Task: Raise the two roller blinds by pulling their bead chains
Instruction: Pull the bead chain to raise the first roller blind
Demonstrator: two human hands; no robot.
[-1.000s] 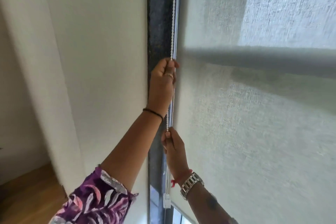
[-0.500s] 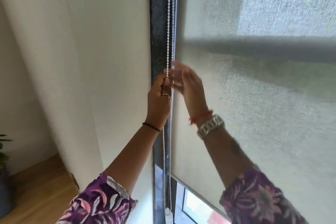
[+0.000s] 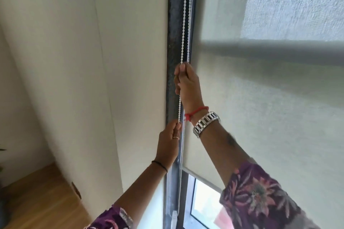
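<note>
Both grips held the bead chain (image 3: pixel 183 29): right hand (image 3: pixel 187 82) fisted above, left hand (image 3: pixel 168 143) pinched just below.

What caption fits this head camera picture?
Both hands, right above left, grip the chain beside the blind.

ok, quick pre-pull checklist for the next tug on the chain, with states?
1. Right hand grip closed on the bead chain, high position: ok.
2. Left hand grip closed on the same strand, lower down: ok.
3. Strand between the hands straight and taut: ok.
4. Chain free above the right hand, both strands running up the dark frame untangled: ok.
5. Blind bottom edge lifted off the sill, glass showing beneath: ok, only partly raised.
6. Roller and clutch at the top: cannot tell, out of view.
</note>
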